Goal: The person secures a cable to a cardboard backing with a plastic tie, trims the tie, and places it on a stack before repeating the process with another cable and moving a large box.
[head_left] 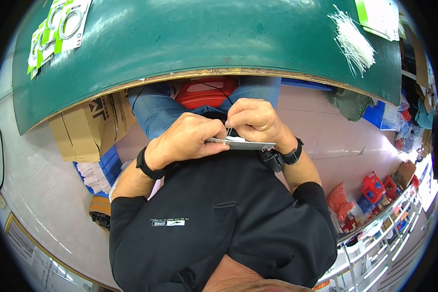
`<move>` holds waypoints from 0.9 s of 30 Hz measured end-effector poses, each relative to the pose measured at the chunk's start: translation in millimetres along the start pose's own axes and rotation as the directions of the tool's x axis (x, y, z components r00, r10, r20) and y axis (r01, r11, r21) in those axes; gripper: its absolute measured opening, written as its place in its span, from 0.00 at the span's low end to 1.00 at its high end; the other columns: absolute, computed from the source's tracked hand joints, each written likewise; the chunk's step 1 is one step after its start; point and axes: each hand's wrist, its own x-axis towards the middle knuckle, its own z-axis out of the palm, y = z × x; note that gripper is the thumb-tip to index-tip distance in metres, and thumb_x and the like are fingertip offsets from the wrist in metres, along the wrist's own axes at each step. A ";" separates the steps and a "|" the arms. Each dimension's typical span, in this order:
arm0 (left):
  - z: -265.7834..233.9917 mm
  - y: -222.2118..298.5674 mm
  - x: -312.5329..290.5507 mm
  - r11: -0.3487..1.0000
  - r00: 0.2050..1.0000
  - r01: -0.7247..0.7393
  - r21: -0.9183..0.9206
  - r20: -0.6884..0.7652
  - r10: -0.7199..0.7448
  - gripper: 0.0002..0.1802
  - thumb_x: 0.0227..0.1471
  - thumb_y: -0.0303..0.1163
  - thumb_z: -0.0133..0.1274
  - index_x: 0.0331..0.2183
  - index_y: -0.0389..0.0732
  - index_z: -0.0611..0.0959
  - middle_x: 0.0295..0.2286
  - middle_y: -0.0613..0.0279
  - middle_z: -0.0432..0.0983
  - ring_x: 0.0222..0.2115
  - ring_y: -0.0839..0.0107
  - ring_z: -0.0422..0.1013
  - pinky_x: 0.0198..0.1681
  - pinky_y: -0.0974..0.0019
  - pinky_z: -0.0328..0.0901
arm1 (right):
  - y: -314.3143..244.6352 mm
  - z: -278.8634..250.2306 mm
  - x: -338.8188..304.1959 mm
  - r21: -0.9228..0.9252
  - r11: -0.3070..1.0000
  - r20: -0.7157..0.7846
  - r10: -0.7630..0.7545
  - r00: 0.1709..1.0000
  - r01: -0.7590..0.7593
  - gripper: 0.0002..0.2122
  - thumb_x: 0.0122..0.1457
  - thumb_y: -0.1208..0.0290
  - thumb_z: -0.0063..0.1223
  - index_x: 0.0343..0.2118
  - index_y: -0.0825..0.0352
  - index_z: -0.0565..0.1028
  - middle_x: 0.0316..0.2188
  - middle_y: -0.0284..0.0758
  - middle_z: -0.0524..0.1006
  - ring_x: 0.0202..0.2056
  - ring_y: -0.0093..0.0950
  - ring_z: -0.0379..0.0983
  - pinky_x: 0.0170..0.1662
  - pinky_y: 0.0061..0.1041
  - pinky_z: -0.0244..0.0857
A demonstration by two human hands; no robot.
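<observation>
Just in front of my chest, my left hand (192, 136) grips the left end of a thin card (250, 145), thumb and fingers closed on it. The card is seen almost edge-on, its grey side toward me. My right hand (257, 121) is closed in a pinch above the card, on the thin pale strand of a cable tie (229, 131) that rises from it. Something white lies against the card between my hands; its shape is partly hidden by my fingers.
Ahead is a green table (204, 39). Cards with coiled grey cables (70, 24) lie at its far left. A pile of white cable ties (353, 41) and green-white cards (379, 17) lie far right. A cardboard box (90, 126) stands below left; red baskets (372, 187) stand right.
</observation>
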 end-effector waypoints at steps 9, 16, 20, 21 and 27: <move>0.0 -0.1 0.9 1.000 1.000 0.005 -0.012 0.004 -0.005 0.16 0.43 0.32 0.74 0.27 0.45 0.79 0.17 0.63 0.74 0.18 0.60 0.73 0.20 0.60 0.63 | -4.3 -5.1 2.3 0.038 0.999 0.073 0.034 0.997 -0.037 0.16 0.42 0.93 0.56 0.32 0.67 0.82 0.30 0.35 0.79 0.28 0.32 0.77 0.29 0.28 0.68; -0.9 -1.0 1.1 1.000 1.000 0.008 -0.030 0.002 -0.007 0.16 0.44 0.31 0.74 0.27 0.44 0.79 0.18 0.63 0.75 0.18 0.60 0.74 0.20 0.61 0.63 | -3.0 -4.1 0.8 0.114 0.988 0.118 0.092 0.989 -0.106 0.11 0.48 0.89 0.62 0.33 0.67 0.81 0.30 0.35 0.79 0.30 0.33 0.77 0.31 0.29 0.68; -2.9 -1.9 0.8 0.998 0.999 0.037 -0.053 0.011 -0.037 0.17 0.44 0.32 0.75 0.27 0.44 0.79 0.18 0.62 0.76 0.18 0.60 0.74 0.20 0.62 0.63 | -1.0 -7.2 2.9 0.131 0.987 0.170 0.068 0.983 -0.091 0.09 0.50 0.86 0.65 0.34 0.67 0.81 0.31 0.35 0.80 0.31 0.33 0.77 0.33 0.29 0.70; -3.3 -1.8 0.8 0.997 0.998 0.055 -0.061 0.018 -0.054 0.17 0.45 0.32 0.75 0.27 0.44 0.78 0.18 0.62 0.76 0.18 0.60 0.75 0.20 0.62 0.63 | -0.7 -8.2 3.9 0.133 0.988 0.189 0.046 0.981 -0.072 0.09 0.51 0.85 0.67 0.34 0.67 0.81 0.31 0.36 0.80 0.31 0.33 0.78 0.34 0.29 0.70; -4.2 0.0 1.3 0.993 0.996 0.090 -0.077 0.025 -0.089 0.18 0.45 0.32 0.75 0.26 0.43 0.77 0.18 0.61 0.76 0.18 0.60 0.75 0.20 0.62 0.64 | -5.1 -9.5 10.4 0.149 0.987 0.227 0.018 0.974 -0.053 0.08 0.52 0.83 0.67 0.35 0.67 0.82 0.33 0.35 0.80 0.33 0.33 0.78 0.35 0.29 0.71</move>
